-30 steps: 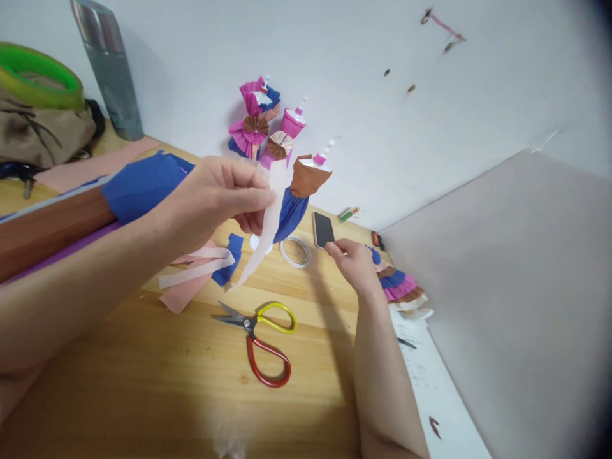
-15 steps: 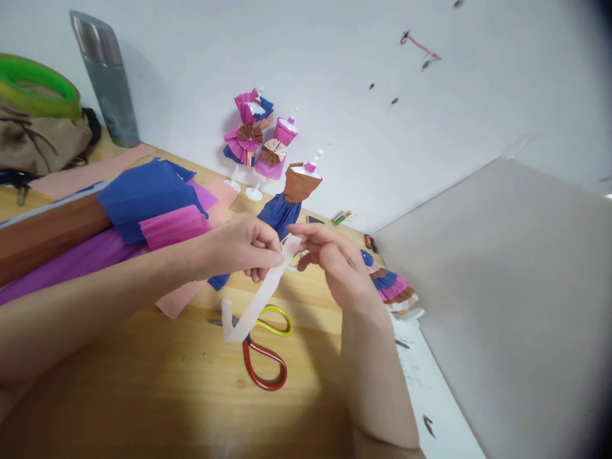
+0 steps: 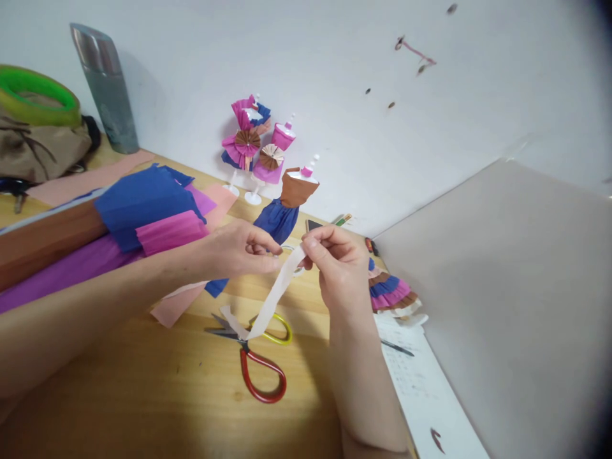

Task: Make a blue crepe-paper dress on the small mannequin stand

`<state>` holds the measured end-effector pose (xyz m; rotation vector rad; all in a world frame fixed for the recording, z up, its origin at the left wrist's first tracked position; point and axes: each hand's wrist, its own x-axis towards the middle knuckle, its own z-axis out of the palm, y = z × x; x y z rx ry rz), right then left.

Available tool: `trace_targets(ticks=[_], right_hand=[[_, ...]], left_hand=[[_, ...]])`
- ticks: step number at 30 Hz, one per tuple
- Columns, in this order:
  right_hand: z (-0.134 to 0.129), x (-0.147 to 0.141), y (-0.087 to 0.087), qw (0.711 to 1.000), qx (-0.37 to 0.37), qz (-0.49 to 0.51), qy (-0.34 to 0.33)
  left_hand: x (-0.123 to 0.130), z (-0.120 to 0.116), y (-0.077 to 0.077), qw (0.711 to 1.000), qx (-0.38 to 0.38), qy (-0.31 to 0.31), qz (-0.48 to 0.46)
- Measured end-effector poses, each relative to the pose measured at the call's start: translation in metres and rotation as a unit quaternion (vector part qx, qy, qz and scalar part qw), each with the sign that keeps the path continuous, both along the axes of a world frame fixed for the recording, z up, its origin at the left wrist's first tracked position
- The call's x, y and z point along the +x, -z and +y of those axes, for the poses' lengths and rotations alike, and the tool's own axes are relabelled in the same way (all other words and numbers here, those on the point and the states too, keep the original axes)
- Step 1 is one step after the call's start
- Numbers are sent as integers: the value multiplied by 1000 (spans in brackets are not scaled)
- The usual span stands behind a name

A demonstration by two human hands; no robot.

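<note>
A narrow strip of pale crepe paper (image 3: 276,294) hangs from my right hand (image 3: 338,258), its top end pinched between thumb and fingers. The strip's lower end folds back over the scissors (image 3: 262,376), which lie on the table with blades apart, one red handle and one yellow. Just left of the strip's upper part is my left hand (image 3: 243,247). Its thumb and forefinger are a little apart, with nothing visible between them. Behind the hands stands a small dress form with a brown paper top (image 3: 299,189) and blue skirt. A white ring-shaped thing behind the strip is mostly hidden.
Coloured crepe paper sheets (image 3: 138,204) lie at left on the wooden table (image 3: 191,395). More dressed forms (image 3: 247,137) stand by the wall. A bottle (image 3: 108,95), a bag (image 3: 43,153) with a green tape roll (image 3: 67,105), a ruffled skirt (image 3: 392,290), paper (image 3: 406,376) and pen (image 3: 396,347) surround the area.
My left fingers have let go of the strip and moved slightly apart from it. My right hand has closed on the strip's top end. The view has shifted a little.
</note>
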<state>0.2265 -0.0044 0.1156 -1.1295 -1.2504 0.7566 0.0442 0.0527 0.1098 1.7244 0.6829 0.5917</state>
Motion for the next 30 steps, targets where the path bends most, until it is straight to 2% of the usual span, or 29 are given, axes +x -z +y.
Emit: trace_targets(ticks=[3, 7, 11, 18, 24, 30], right_hand=[[-1, 1, 1, 1000, 6, 6, -6], [-2, 1, 1, 1000, 15, 3, -4], [-3, 6, 0, 999, 35, 8, -1], [1, 16, -2, 998, 58, 7, 16], [3, 15, 0, 998, 54, 16, 19], [2, 23, -2, 999, 49, 8, -1]], left_hand=[[4, -5, 4, 994, -84, 40, -49], [10, -12, 16, 968, -196, 124, -93], [10, -14, 20, 949, -258, 127, -132], [7, -9, 11, 954, -267, 70, -118], [6, -11, 11, 945, -297, 85, -109], [3, -9, 4, 967, -237, 23, -96]])
